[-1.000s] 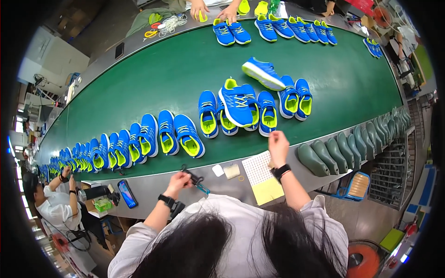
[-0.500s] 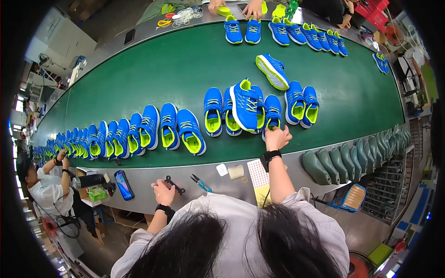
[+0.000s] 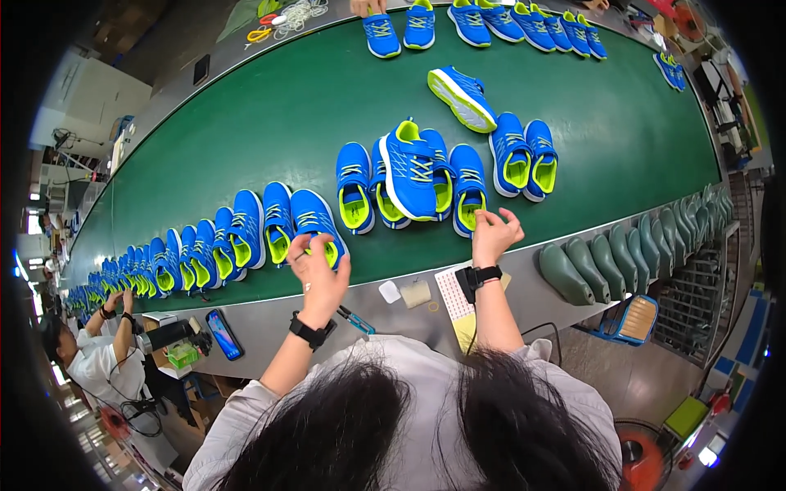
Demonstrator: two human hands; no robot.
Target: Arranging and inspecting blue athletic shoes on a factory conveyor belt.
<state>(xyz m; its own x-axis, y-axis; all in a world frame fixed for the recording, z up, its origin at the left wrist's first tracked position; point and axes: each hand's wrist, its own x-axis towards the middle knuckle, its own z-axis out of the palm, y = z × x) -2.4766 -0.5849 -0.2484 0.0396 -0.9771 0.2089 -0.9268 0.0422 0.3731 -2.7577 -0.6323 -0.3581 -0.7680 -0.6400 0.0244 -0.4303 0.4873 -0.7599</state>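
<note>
My left hand (image 3: 322, 277) is raised at the near edge of the green table, fingers bent and apart with nothing in them. It overlaps the heel of a blue sneaker (image 3: 311, 211) with lime lining; contact is unclear. My right hand (image 3: 496, 236) is by the heel of another blue sneaker (image 3: 468, 173), its fingers bent and spread. Between the hands, one sneaker (image 3: 412, 176) lies across others, and a sneaker (image 3: 354, 180) stands to its left. Farther right is a pair of sneakers (image 3: 509, 151). Behind them a sneaker (image 3: 461, 100) is tipped, its white-and-lime sole showing.
A long sneaker row (image 3: 168, 260) runs left toward a seated co-worker (image 3: 102, 360). More pairs (image 3: 536, 31) line the far edge, near another person's hand (image 3: 367, 6). Closer are a phone (image 3: 223, 334), blue-handled snips (image 3: 356, 320), a label sheet (image 3: 455, 293) and green shoe lasts (image 3: 565, 274).
My left hand has risen from beside a dark tool on the metal ledge to the sneaker heel. My right hand's fingers have come away from the sneaker heel. The view has shifted slightly.
</note>
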